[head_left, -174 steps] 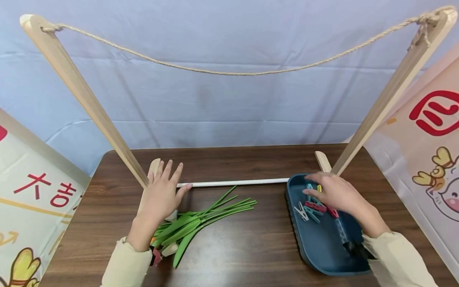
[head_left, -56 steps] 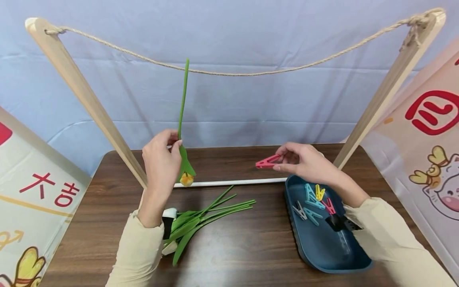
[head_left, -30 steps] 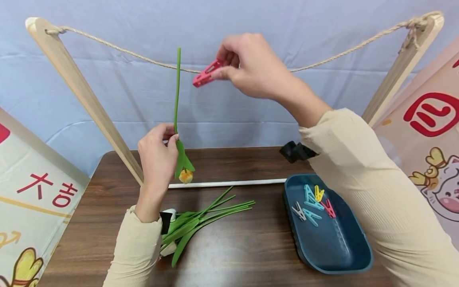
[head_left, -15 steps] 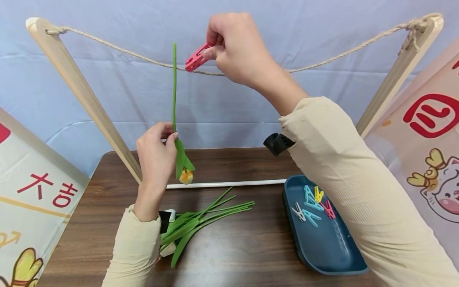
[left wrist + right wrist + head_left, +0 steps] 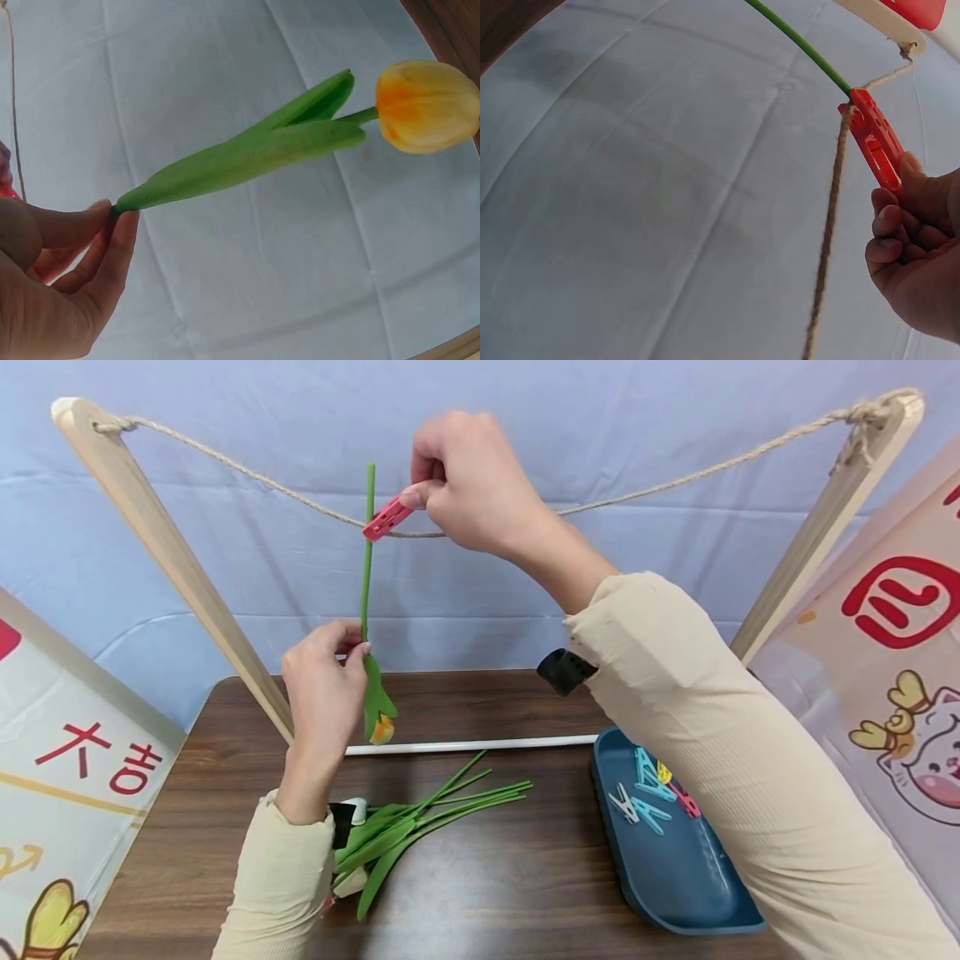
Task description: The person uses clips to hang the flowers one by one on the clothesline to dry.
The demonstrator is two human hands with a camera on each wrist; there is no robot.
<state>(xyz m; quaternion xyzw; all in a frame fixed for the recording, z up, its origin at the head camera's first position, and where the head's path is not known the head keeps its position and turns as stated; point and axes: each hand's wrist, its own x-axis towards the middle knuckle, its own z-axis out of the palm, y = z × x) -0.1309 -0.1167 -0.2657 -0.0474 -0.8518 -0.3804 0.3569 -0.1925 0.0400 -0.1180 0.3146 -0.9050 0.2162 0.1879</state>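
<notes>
My left hand (image 5: 324, 693) pinches the green stem of a yellow-orange artificial tulip (image 5: 427, 106), which hangs head down with its stem rising in front of the rope (image 5: 255, 475). Between thumb and fingers, my right hand (image 5: 480, 485) pinches the handle end of a red clothespin (image 5: 874, 142). In the head view that clothespin's nose overlaps both stem and rope; in the right wrist view the rope and stem meet at its tip. The rope dips a little there. Part of the rope is hidden behind my right hand.
Two wooden posts (image 5: 172, 560) carry the rope, with a white rod (image 5: 480, 745) low between them. More tulips (image 5: 405, 831) lie on the brown table (image 5: 525, 893). A blue tray (image 5: 675, 877) at right holds several clothespins (image 5: 651, 814), partly under my right sleeve.
One tulip left the pile in my left hand. My right hand took a red clothespin from the tray, raised it to the rope, then moved left and slightly down onto the stem.
</notes>
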